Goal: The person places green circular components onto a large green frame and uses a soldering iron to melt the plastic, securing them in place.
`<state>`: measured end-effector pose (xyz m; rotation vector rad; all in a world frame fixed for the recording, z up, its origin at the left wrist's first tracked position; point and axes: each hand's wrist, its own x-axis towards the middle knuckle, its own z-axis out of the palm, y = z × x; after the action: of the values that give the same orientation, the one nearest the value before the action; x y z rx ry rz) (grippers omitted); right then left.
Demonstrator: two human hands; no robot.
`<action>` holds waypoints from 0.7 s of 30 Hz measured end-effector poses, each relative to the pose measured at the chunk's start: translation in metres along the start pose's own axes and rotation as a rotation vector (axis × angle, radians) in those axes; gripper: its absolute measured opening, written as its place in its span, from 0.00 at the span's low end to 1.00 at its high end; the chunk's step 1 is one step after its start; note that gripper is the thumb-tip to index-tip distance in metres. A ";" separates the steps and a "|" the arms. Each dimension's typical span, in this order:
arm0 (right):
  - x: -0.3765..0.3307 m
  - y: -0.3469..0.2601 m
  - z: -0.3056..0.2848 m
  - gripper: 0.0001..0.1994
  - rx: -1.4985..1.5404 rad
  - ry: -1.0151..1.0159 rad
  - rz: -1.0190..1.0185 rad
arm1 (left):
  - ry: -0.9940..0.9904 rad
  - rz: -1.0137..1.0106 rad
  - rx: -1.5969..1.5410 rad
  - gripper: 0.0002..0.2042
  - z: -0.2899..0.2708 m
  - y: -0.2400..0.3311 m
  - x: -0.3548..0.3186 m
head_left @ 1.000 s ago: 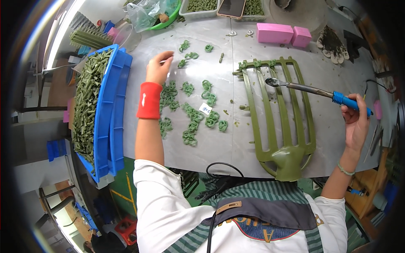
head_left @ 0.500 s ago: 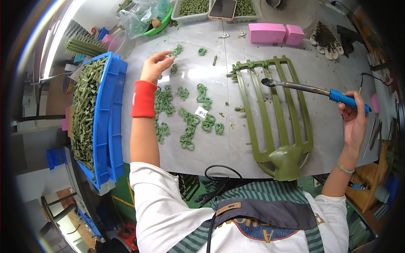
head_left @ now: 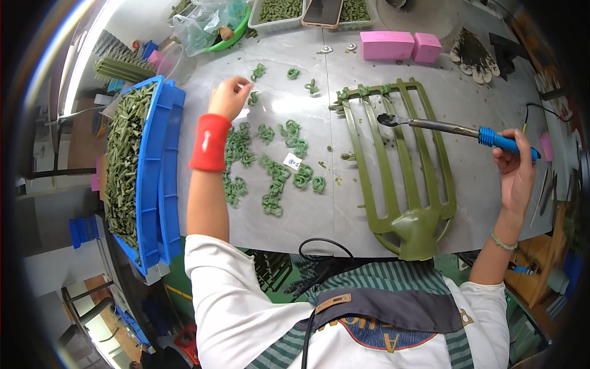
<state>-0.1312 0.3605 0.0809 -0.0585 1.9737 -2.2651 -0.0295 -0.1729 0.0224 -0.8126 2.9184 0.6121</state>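
My left hand (head_left: 230,98), with a red wristband (head_left: 210,142), hovers over the table's left part. Its fingers are curled together; whatever they may hold is hidden. Close to its fingertips lie small green ring-shaped pieces (head_left: 257,72), with several clusters of them (head_left: 275,184) nearer me around a small white label (head_left: 292,161). My right hand (head_left: 515,166) is wrapped round the blue handle of a metal tool with a dark spoon-shaped tip (head_left: 388,120). That tip hangs over an olive-green slotted frame (head_left: 419,230), which has green ring pieces (head_left: 364,90) along its far edge.
Blue trays (head_left: 161,178) heaped with green sticks (head_left: 128,166) stand at the left. Pink blocks (head_left: 387,46), a stained glove (head_left: 474,56), a phone (head_left: 322,11), tubs of green pieces (head_left: 276,12) and a green basin (head_left: 232,40) line the far side. Slim tools (head_left: 546,195) lie at the right.
My left hand has drawn back slightly left, its fingers curling in. A green ring piece now lies where only a short stick was at the far middle. The tool's tip has shifted slightly left.
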 end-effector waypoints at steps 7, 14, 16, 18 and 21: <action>-0.002 -0.007 0.000 0.14 0.003 0.008 -0.001 | 0.306 0.007 -0.140 0.23 0.027 -0.025 0.052; 0.004 -0.001 -0.006 0.14 0.031 0.052 0.011 | 0.489 0.450 0.149 0.13 -0.010 -0.013 0.012; 0.002 0.001 -0.008 0.14 0.014 0.044 0.012 | 0.584 0.598 0.198 0.12 -0.011 0.004 -0.007; 0.001 0.000 -0.004 0.14 0.011 0.023 0.013 | 0.618 0.655 0.294 0.12 -0.013 0.001 -0.013; 0.002 0.000 -0.001 0.14 0.010 -0.010 0.014 | 0.679 0.701 0.466 0.12 -0.017 -0.018 -0.015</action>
<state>-0.1330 0.3617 0.0807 -0.0547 1.9523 -2.2617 -0.0068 -0.1867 0.0339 0.1215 3.7028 -0.4531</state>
